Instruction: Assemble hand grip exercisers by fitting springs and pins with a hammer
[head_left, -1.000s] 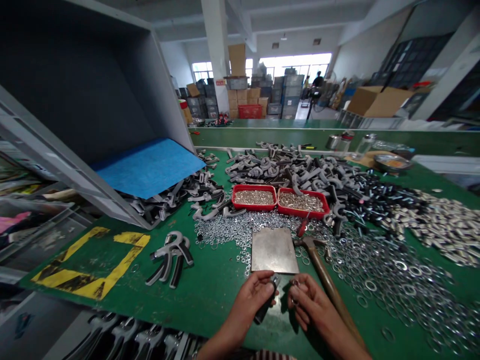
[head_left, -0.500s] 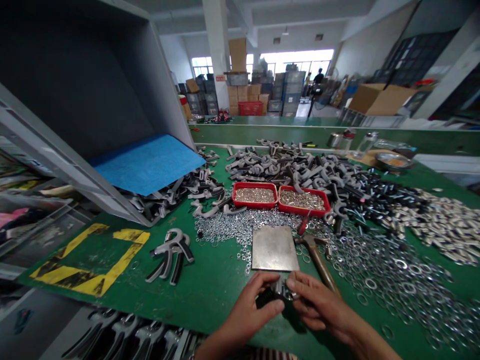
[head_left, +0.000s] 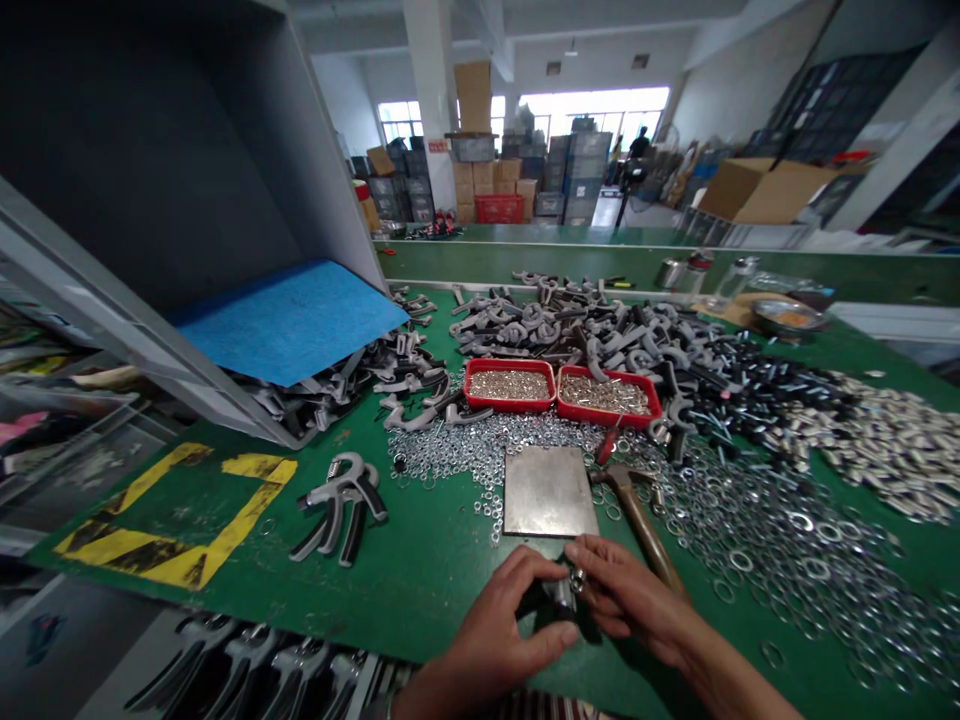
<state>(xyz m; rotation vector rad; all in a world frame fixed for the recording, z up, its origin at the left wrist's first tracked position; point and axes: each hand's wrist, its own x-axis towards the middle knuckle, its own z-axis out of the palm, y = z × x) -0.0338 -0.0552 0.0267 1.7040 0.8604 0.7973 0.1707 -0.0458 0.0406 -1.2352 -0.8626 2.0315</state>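
Just in front of the flat metal plate (head_left: 551, 495), my left hand (head_left: 495, 625) is closed around a short metal cylinder with a dark end (head_left: 562, 600). Thumb and forefinger lie on either side of it, and the palm hides part of it. Against its far end, my right hand (head_left: 637, 598) pinches a small shiny metal ring or nut (head_left: 577, 578). The hammer (head_left: 641, 525) lies beside the plate, close to my right hand. To the left, assembled grey-and-black hand grips (head_left: 345, 505) rest on the green table.
Behind the plate are loose nuts (head_left: 450, 450) and two red trays (head_left: 510, 404) of small metal parts. Grey handles (head_left: 540, 325) are piled farther back. Washers (head_left: 757, 560) and metal sleeves (head_left: 892, 450) spread rightward. A large grey bin (head_left: 330, 160) stands tilted at left.
My left hand has turned the cylinder so its end shows more. The fingers of my right hand have shifted slightly up and left, bringing the small shiny piece into view.
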